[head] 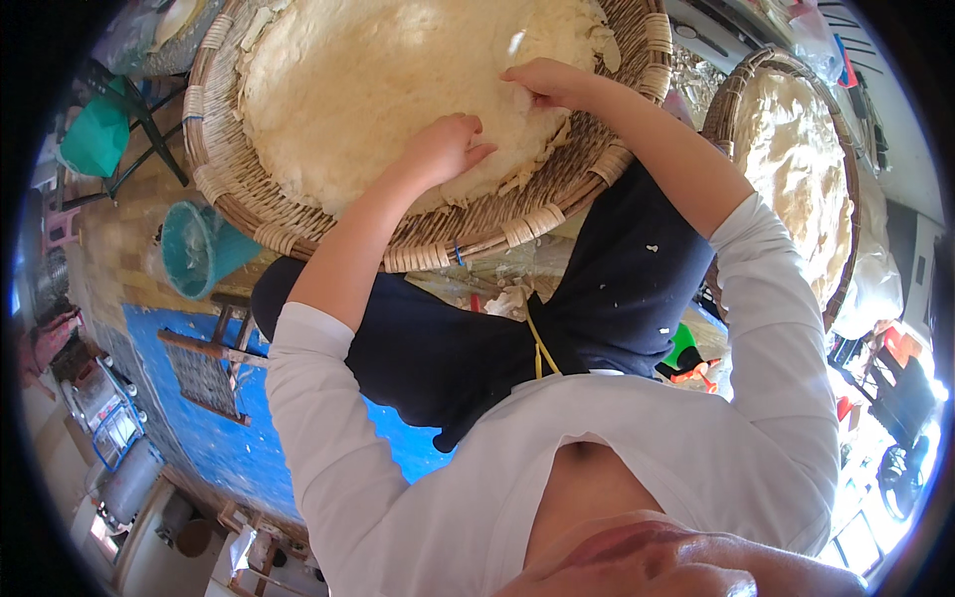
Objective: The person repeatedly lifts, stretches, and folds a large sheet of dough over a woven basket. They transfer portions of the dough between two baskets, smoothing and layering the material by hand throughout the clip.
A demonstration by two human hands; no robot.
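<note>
A large round wicker tray (216,160) with bound rim lies before me, over my knees. A cream-coloured, soft, thin layered material (358,112) with ragged, flaking edges covers most of its inside; I cannot tell what it is. My left hand (479,138) is over the near middle of this layer, thumb and fingers apart, with nothing plain between them. Farther to the right, my right hand (516,83) is at the layer, its fingers curled; a whitish patch shows under them, and whether it is held cannot be told.
A second wicker tray (850,224) with crinkled pale material stands tilted at right. At left are a teal bucket (190,250), a green bag (97,138) on a dark metal frame and a small wooden stool (201,373) on blue flooring. Orange and green items (695,373) lie beside my thigh.
</note>
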